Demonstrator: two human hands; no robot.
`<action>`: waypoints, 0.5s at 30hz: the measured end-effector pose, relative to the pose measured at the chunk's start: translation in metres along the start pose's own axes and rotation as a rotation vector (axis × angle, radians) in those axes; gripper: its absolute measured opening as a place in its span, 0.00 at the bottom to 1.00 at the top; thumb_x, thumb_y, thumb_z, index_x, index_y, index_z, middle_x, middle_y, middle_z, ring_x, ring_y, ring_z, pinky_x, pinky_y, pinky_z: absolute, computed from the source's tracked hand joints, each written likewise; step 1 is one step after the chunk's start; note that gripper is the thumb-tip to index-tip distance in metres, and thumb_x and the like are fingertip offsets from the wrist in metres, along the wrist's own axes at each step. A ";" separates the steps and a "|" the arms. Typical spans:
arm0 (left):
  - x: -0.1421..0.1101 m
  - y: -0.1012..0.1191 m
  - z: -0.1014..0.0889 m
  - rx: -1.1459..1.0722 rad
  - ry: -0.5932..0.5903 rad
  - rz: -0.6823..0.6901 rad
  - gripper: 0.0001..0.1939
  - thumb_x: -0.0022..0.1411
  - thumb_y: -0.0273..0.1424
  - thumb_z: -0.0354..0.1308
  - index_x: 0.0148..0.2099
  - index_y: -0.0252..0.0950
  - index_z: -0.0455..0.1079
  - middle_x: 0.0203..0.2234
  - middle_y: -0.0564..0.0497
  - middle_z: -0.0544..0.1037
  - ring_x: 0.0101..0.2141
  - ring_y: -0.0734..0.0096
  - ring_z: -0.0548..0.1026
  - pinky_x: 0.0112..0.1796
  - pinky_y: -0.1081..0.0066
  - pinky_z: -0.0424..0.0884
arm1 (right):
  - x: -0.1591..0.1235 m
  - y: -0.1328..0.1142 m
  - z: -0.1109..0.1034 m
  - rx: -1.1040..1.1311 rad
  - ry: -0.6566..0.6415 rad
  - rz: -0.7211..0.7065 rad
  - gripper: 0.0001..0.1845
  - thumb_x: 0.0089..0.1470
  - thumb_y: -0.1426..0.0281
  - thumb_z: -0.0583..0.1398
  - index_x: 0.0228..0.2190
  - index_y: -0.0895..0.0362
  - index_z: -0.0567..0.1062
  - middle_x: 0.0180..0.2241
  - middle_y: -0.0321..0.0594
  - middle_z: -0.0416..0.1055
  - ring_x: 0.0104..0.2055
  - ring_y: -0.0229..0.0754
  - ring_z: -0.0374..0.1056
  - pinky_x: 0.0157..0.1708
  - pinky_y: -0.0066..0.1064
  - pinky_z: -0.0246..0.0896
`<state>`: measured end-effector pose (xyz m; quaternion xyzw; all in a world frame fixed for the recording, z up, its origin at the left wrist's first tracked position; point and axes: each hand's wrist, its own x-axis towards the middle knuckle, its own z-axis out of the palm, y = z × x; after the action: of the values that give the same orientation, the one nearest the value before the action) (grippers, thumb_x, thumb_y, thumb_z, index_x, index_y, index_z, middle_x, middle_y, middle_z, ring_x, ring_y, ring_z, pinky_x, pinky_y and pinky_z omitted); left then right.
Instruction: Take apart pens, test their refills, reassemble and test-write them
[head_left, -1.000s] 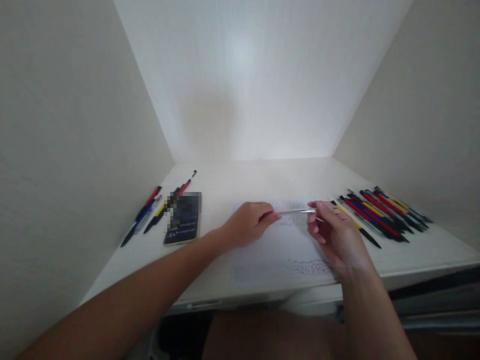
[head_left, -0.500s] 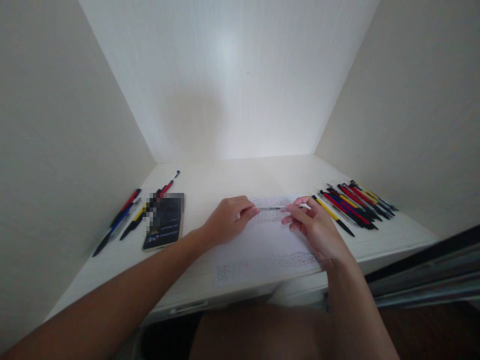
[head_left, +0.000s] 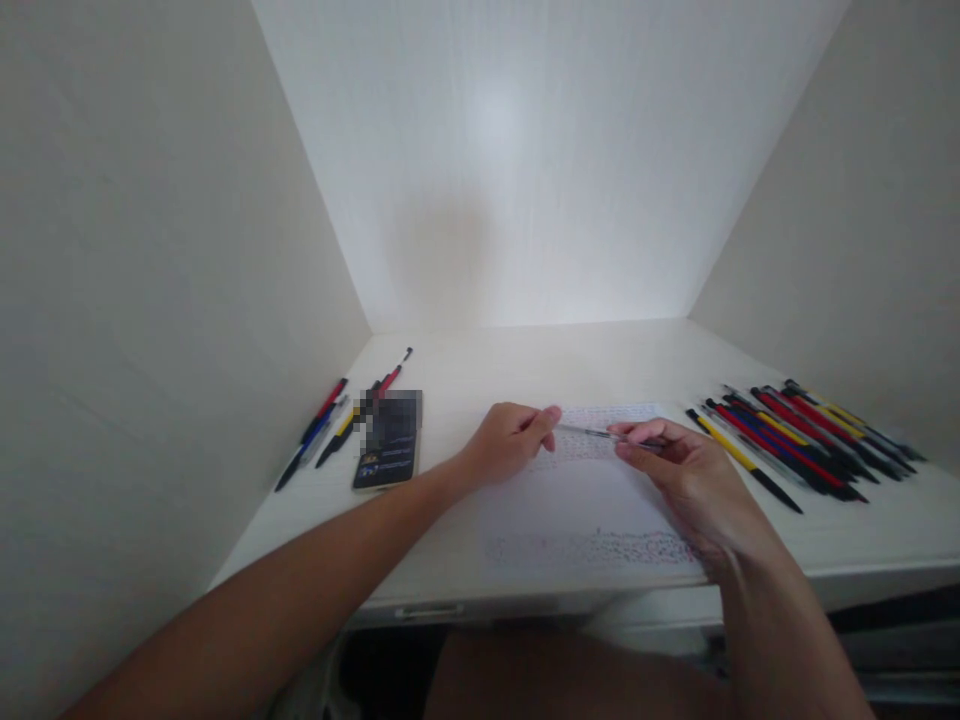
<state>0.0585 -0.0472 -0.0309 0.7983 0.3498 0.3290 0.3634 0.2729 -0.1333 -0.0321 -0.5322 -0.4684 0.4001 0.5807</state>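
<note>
A thin silver-grey pen is held level just above a sheet of paper with scribbled lines. My left hand pinches the pen's left end with closed fingers. My right hand grips the pen's right end, fingers curled around it. Both hands hover over the far part of the sheet at the middle of the white desk.
A row of several pens, red, yellow, blue and black, lies at the right. A dark phone lies at the left, with a few more pens beside it. White walls close in the desk on three sides.
The view shifted left, then back right. Both hands stayed on the pen; the right hand has turned more palm-up and the pen now tilts slightly down to the right.
</note>
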 end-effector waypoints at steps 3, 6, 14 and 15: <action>0.002 -0.002 0.001 -0.065 0.005 0.066 0.22 0.68 0.44 0.51 0.33 0.33 0.76 0.20 0.53 0.72 0.22 0.76 0.68 0.26 0.74 0.62 | 0.001 -0.001 0.004 -0.104 -0.007 0.011 0.18 0.48 0.56 0.69 0.35 0.56 0.79 0.31 0.42 0.76 0.29 0.41 0.67 0.28 0.31 0.60; 0.005 -0.006 0.002 -0.143 0.021 0.100 0.15 0.65 0.39 0.56 0.42 0.32 0.75 0.25 0.51 0.76 0.24 0.75 0.71 0.28 0.73 0.66 | 0.001 -0.001 0.007 -0.246 -0.061 0.062 0.20 0.54 0.52 0.63 0.35 0.57 0.81 0.19 0.37 0.67 0.20 0.37 0.57 0.18 0.29 0.47; 0.005 -0.001 0.001 -0.111 0.026 0.003 0.21 0.68 0.43 0.51 0.32 0.32 0.71 0.18 0.54 0.70 0.21 0.77 0.67 0.25 0.74 0.62 | 0.003 0.004 0.009 -0.224 -0.041 -0.007 0.15 0.48 0.58 0.69 0.34 0.54 0.80 0.28 0.39 0.77 0.27 0.40 0.67 0.26 0.31 0.58; 0.005 -0.001 0.001 -0.104 0.032 -0.018 0.22 0.68 0.44 0.50 0.31 0.33 0.71 0.17 0.55 0.69 0.20 0.77 0.66 0.25 0.74 0.62 | 0.004 0.006 0.009 -0.236 -0.031 -0.019 0.15 0.48 0.58 0.69 0.35 0.54 0.81 0.30 0.40 0.78 0.29 0.42 0.69 0.28 0.33 0.60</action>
<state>0.0613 -0.0432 -0.0305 0.7699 0.3453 0.3560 0.4016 0.2651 -0.1265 -0.0373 -0.5862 -0.5261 0.3448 0.5106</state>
